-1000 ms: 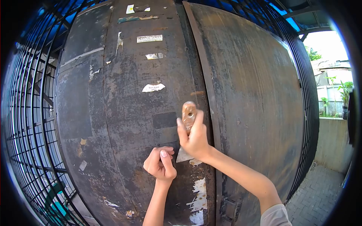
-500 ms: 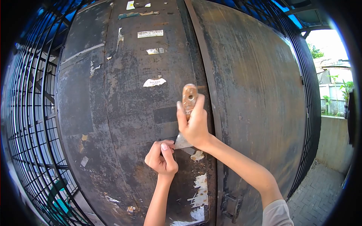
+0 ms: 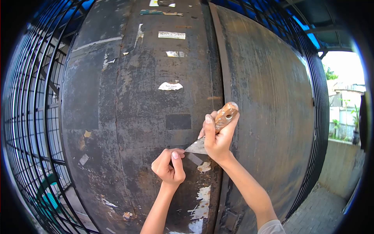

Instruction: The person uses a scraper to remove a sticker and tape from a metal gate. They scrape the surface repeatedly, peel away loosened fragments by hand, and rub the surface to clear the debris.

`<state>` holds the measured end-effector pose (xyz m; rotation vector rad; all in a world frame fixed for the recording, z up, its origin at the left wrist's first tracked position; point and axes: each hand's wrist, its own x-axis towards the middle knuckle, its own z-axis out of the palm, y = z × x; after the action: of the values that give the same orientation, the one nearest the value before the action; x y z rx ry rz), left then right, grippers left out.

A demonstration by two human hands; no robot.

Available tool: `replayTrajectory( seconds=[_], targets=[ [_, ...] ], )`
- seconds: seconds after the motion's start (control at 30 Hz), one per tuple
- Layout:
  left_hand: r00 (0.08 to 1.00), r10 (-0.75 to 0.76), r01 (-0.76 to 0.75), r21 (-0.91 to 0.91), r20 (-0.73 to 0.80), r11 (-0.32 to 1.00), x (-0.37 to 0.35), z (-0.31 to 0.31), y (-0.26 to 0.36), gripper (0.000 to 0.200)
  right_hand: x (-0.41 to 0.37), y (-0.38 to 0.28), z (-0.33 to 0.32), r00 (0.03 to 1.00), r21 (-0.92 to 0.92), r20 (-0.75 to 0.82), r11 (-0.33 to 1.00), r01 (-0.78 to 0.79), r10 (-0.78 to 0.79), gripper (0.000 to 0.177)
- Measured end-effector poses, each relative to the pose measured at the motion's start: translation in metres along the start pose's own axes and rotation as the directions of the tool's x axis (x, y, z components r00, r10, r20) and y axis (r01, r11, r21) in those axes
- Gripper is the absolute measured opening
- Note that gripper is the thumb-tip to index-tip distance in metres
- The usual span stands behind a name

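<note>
A scraper with a worn wooden handle (image 3: 224, 117) is gripped in my right hand (image 3: 220, 136), its handle tilted up to the right. Its metal blade (image 3: 198, 147) points down-left against the dark metal door (image 3: 144, 117). Just left of the blade's corner, my left hand (image 3: 170, 165) has its fingers curled and pinched; whatever they may hold is too small to make out. Below the blade, a greyish strip (image 3: 194, 158) and torn white sticker remains (image 3: 201, 202) cling to the door.
Higher on the door are a white label (image 3: 170, 86) and a printed strip (image 3: 172, 35). A brown metal panel (image 3: 269, 109) stands to the right. Black bars (image 3: 37, 117) flank the left side, with a green chair (image 3: 48, 199) behind them.
The scraper handle has tilted rightward and moved lower with my right hand, its blade still near my left fingertips. The camera view has shifted slightly. My left hand remains pinched.
</note>
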<state>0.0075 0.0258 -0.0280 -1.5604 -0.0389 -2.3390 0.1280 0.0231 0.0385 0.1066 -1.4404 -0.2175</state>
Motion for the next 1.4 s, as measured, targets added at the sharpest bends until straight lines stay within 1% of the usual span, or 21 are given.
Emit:
replayTrajectory(
  seconds=[0.03, 0.13, 0.17, 0.2, 0.23, 0.3, 0.33, 0.37, 0.43, 0.53, 0.63, 0.67, 0.77, 0.9, 0.93, 1.03, 1.07, 1.17, 1.2, 1.33, 1.4],
  targets=[
    [1.000, 0.011, -0.011, 0.006, -0.002, 1.000, 0.000, 0.000, -0.001, 0.016, 0.005, -0.004, 0.002, 0.998, 0.078, 0.054, 0.997, -0.031, 0.026, 0.040],
    [1.000, 0.008, -0.009, 0.032, 0.017, 0.999, 0.002, -0.003, 0.002, 0.014, 0.008, -0.007, 0.009, 0.992, 0.198, 0.041, 0.973, -0.122, 0.116, 0.039],
    [1.000, 0.000, -0.002, 0.043, 0.028, 0.999, 0.003, -0.005, 0.003, 0.014, 0.010, -0.016, 0.003, 0.986, 0.077, 0.101, 0.987, -0.142, 0.134, 0.037],
    [0.999, 0.023, -0.026, 0.056, 0.047, 0.998, 0.005, -0.006, 0.004, 0.019, 0.008, -0.013, 0.001, 0.987, 0.071, 0.098, 0.989, -0.132, 0.124, 0.035],
    [0.998, 0.035, -0.037, 0.056, 0.043, 0.998, 0.005, -0.007, 0.003, 0.019, 0.006, -0.010, 0.000, 0.989, 0.069, 0.094, 0.990, -0.119, 0.113, 0.033],
    [0.997, 0.066, -0.069, 0.060, 0.049, 0.996, 0.005, -0.007, 0.002, 0.017, 0.007, -0.011, 0.002, 0.993, 0.132, 0.065, 0.986, -0.102, 0.094, 0.031],
    [0.998, 0.052, -0.054, 0.048, 0.036, 0.997, 0.005, -0.007, 0.001, 0.016, 0.006, -0.012, 0.004, 0.997, 0.191, 0.021, 0.978, -0.079, 0.077, 0.034],
    [0.998, 0.054, -0.055, 0.050, 0.025, 0.997, 0.005, -0.007, 0.001, 0.016, 0.005, -0.017, 0.008, 0.995, 0.184, -0.043, 0.980, -0.077, 0.086, 0.036],
    [0.999, 0.051, -0.052, 0.041, 0.013, 0.998, 0.005, -0.007, 0.001, 0.016, -0.002, -0.019, 0.009, 0.993, 0.183, -0.023, 0.977, -0.113, 0.119, 0.034],
    [0.999, 0.047, -0.047, 0.043, -0.003, 0.998, 0.005, -0.007, 0.001, 0.015, -0.013, -0.012, 0.011, 0.998, 0.013, -0.027, 0.998, -0.054, 0.054, 0.028],
    [0.999, 0.047, -0.046, 0.044, -0.016, 0.998, 0.004, -0.008, 0.000, 0.015, 0.005, -0.012, 0.011, 0.982, -0.112, -0.187, 0.992, -0.060, 0.039, 0.020],
    [0.999, 0.046, -0.045, 0.046, -0.017, 0.998, 0.003, -0.008, 0.000, 0.015, 0.004, -0.009, 0.012, 0.979, -0.069, -0.191, 0.994, -0.083, 0.068, 0.017],
    [0.999, 0.053, -0.052, 0.038, -0.012, 0.998, 0.004, -0.006, -0.001, 0.015, -0.013, -0.013, 0.020, 0.999, -0.106, -0.031, 0.994, -0.022, 0.019, 0.014],
    [0.998, 0.065, -0.064, 0.034, -0.024, 0.997, 0.004, -0.007, -0.001, 0.014, -0.005, -0.004, 0.015, 0.990, -0.098, -0.109, 0.990, -0.100, 0.089, 0.014],
    [0.998, 0.062, -0.061, 0.033, -0.020, 0.998, 0.004, -0.007, -0.001, 0.014, -0.010, -0.010, 0.019, 0.987, -0.051, -0.116, 0.991, -0.122, 0.116, 0.015],
    [0.998, 0.059, -0.059, 0.029, -0.006, 0.998, 0.003, -0.007, -0.002, 0.014, -0.010, -0.014, 0.021, 0.995, -0.098, -0.053, 0.991, -0.086, 0.081, 0.016],
    [0.998, 0.059, -0.058, 0.028, -0.010, 0.998, 0.003, -0.007, -0.002, 0.014, -0.011, -0.014, 0.020, 0.990, -0.097, -0.069, 0.987, -0.128, 0.122, 0.021],
    [0.999, 0.044, -0.044, 0.028, -0.006, 0.999, 0.003, -0.008, -0.002, 0.014, -0.013, -0.007, 0.011, 0.966, -0.086, -0.102, 0.965, -0.247, 0.238, 0.049],
    [0.999, 0.039, -0.040, 0.025, 0.008, 0.999, 0.002, -0.008, -0.002, 0.014, -0.020, -0.004, 0.012, 0.990, -0.175, 0.033, 0.976, -0.130, 0.138, 0.051],
    [0.998, 0.054, -0.053, 0.021, -0.017, 0.998, 0.002, -0.007, -0.002, 0.014, -0.004, -0.003, 0.007, 0.971, -0.017, -0.154, 0.982, -0.186, 0.181, 0.046],
    [0.999, 0.051, -0.051, 0.023, -0.004, 0.998, 0.002, -0.008, -0.003, 0.014, -0.012, -0.010, 0.014, 0.989, -0.086, -0.098, 0.989, -0.117, 0.108, 0.025]
  ],
)
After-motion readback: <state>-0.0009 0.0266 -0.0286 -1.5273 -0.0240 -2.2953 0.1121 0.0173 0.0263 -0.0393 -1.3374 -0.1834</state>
